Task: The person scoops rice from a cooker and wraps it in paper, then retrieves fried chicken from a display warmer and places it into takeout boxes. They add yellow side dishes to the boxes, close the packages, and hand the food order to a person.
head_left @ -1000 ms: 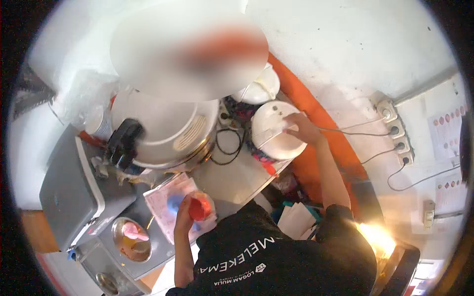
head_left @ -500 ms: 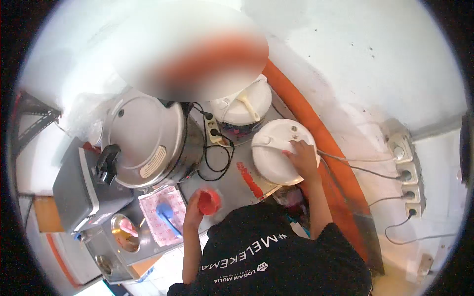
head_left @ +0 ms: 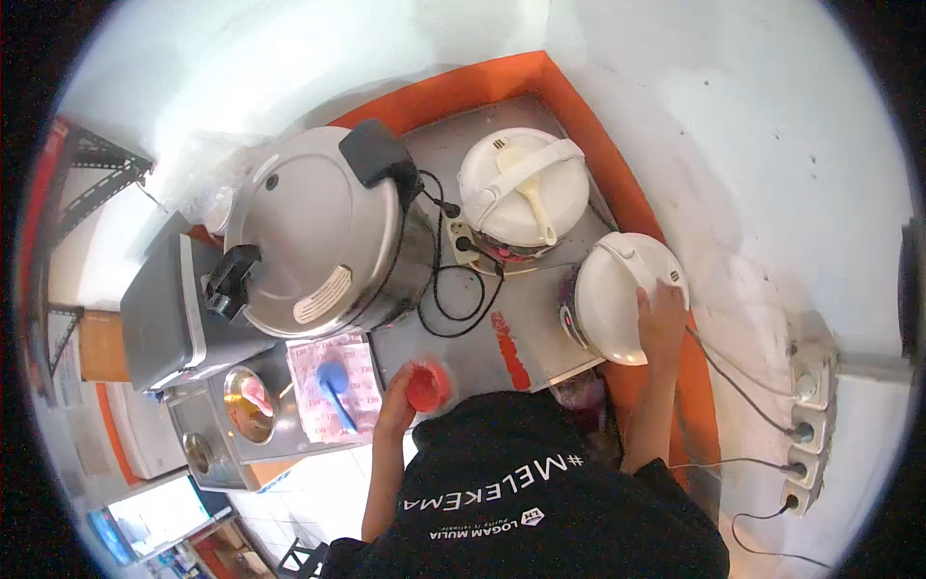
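A red cup (head_left: 427,387) is held in my left hand (head_left: 395,407), its mouth facing up, near the counter's front edge. What it contains is too unclear to name. My right hand (head_left: 662,326) rests on the white lid of the right cooker (head_left: 612,304), thumb and fingers apart, touching the lid near its handle; the fingertips are partly hard to make out. The lid looks closed. Left of the cup, a blue ladle (head_left: 333,378) lies on a pink-and-white printed sheet (head_left: 367,397).
A large steel cooker (head_left: 309,232) stands at the left beside a grey box (head_left: 159,314). Behind stands another white-lidded cooker (head_left: 482,174) with a cream paddle (head_left: 532,205) on top. A black cable (head_left: 436,304) loops across the counter. A metal bowl (head_left: 236,405) sits at the left.
The view has shifted, bringing the rear cooker and orange-edged corner into full sight. My left hand with the cup is now clear of the printed sheet. My right hand stays on the lid.
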`<state>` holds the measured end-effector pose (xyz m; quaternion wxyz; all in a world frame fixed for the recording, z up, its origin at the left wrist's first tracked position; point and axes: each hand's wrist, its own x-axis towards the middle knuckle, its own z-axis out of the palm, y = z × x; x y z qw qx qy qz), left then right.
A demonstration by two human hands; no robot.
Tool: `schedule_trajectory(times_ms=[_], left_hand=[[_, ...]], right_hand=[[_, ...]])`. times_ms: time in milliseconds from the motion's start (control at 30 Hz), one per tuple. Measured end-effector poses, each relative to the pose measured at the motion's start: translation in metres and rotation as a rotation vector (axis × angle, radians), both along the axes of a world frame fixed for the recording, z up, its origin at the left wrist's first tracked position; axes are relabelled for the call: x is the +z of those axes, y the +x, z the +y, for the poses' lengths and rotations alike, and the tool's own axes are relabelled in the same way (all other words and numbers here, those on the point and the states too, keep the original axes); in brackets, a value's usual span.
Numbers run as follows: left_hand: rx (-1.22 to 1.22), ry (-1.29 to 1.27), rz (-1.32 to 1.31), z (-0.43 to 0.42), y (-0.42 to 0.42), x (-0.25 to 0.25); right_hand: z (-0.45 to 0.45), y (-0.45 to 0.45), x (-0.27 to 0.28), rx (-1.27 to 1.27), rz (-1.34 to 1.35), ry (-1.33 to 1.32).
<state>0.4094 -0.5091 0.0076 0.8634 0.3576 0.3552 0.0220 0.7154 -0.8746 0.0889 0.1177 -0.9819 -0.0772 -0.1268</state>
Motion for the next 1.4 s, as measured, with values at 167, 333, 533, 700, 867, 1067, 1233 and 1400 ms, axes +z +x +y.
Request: schedule_trajectory(times_ms=[167,333,533,700,867,1067,1233,1400], left_hand=[[-0.001,0.026,0.008,0.002,0.004,-0.002],[-0.076,0.127,-0.041,0.015,0.017,-0.004],[0.092,0.219,0.127,0.009,0.008,0.014],[0.258,-0.150,0.082,-0.003,-0.020,-0.022],[0.171,-0.231,0.005,0.009,0.004,0.005],[0.058,-0.119,-0.023,0.022,0.023,0.034],[-0.008,-0.258,-0.033,0.017,0.040,0.054],[-0.096,-0.294,-0.132,0.014,0.062,0.042]], right_hand=[[0.103,0.055,0.074,0.401,0.122,0.408],[0.194,0.100,0.044,0.572,0.293,0.074],[0.177,0.105,0.015,0.555,0.350,-0.063],[0.135,0.147,0.071,0.844,0.480,-0.245],[0.244,0.147,0.069,1.015,0.201,-0.262],[0.291,0.174,0.039,1.104,0.608,-0.388],[0.231,0.233,0.077,0.939,0.575,0.170],[0.146,0.254,0.162,0.757,0.325,0.468]])
